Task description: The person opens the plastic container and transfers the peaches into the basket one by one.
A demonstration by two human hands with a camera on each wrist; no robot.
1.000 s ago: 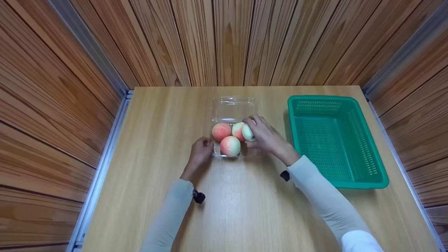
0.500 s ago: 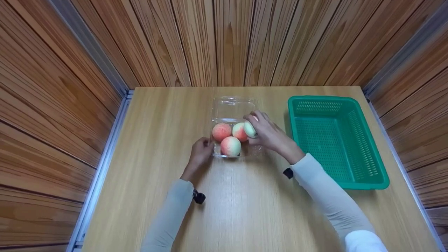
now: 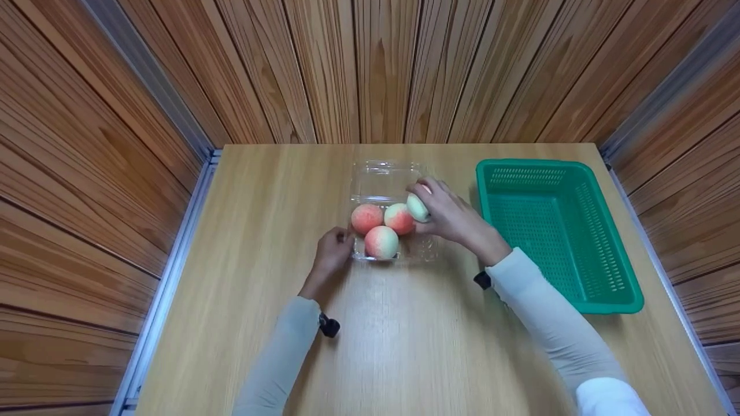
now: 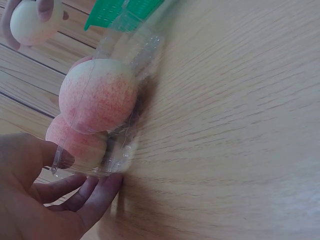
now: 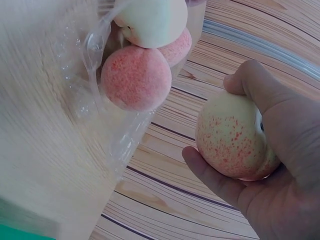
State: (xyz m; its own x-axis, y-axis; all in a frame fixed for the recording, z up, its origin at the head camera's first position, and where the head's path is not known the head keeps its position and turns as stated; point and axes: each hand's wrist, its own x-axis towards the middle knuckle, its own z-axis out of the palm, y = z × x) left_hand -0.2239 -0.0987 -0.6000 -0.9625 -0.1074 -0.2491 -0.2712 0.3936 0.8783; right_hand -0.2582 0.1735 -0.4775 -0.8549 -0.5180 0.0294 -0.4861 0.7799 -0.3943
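Observation:
A clear plastic clamshell box [image 3: 425, 248] lies with its lid folded back on the table. Three peaches sit in it: a red one [image 3: 367, 219], a two-toned one [image 3: 399, 218] beside it, and a pale-and-pink one [image 3: 381, 242] in front. My left hand [image 3: 333, 251] pinches the box's left wall; the thumb [image 4: 49, 152] shows at the wall's edge in the left wrist view, the other fingers below. Lifted over the box's right side is another peach [image 5: 235, 137], which my right hand [image 3: 454, 215] grips between thumb and fingers.
A green plastic basket [image 3: 558, 307] with slotted sides stands on the right of the wooden table [image 3: 393, 346]. Wood-panelled walls [image 3: 381, 69] enclose the table at the back and both sides.
My right hand has moved a little to the right and away from me with its peach, uncovering more of the two-toned peach. The left hand stays at the box.

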